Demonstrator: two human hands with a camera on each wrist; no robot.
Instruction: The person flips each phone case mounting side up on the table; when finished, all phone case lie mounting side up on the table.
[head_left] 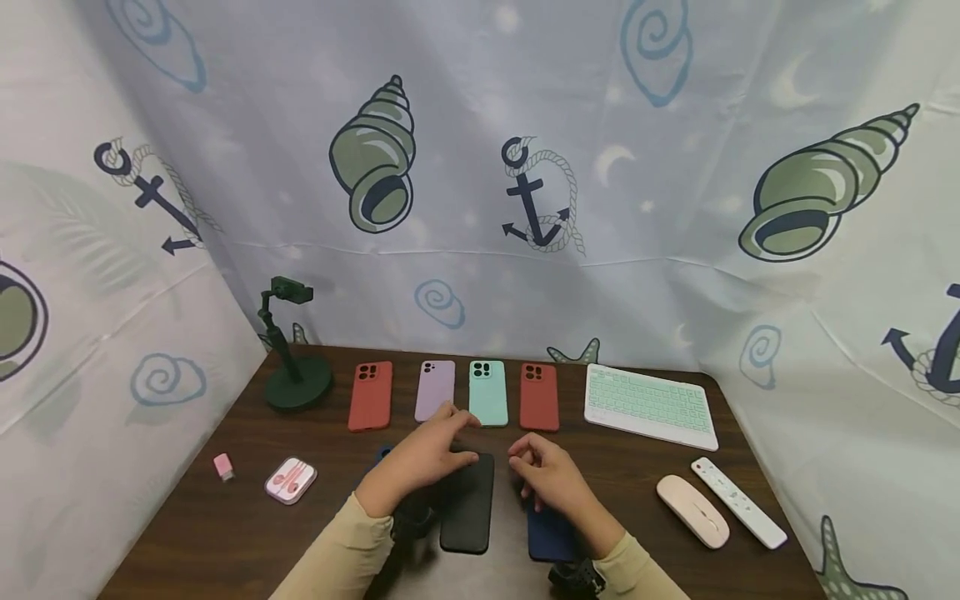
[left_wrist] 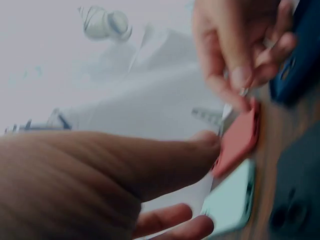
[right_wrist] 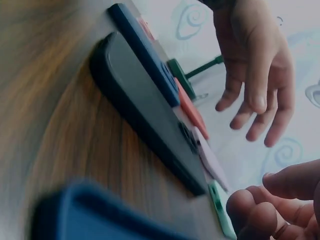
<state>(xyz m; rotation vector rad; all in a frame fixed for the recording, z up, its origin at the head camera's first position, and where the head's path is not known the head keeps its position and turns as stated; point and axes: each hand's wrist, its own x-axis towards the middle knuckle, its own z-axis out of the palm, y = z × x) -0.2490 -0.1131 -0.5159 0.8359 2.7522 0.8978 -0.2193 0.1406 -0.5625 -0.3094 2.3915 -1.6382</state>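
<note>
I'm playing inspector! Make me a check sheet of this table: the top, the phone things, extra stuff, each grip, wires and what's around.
Surface: dark brown wood-look table.
Job's things: black phone, between left blue phone and right blue phone; maybe only cases, cannot tell.
Back row: left red phone, purple phone, mint phone, right red phone.
Clutter: green stand, pink stick, earphone box; keyboard, mouse, remote.
Left grip: above the table, nothing held.
Right grip: fingers bent, nothing held that I can see.
Cables: nothing seen loose.
Surroundings: cloth printed with shells and anchors.
</note>
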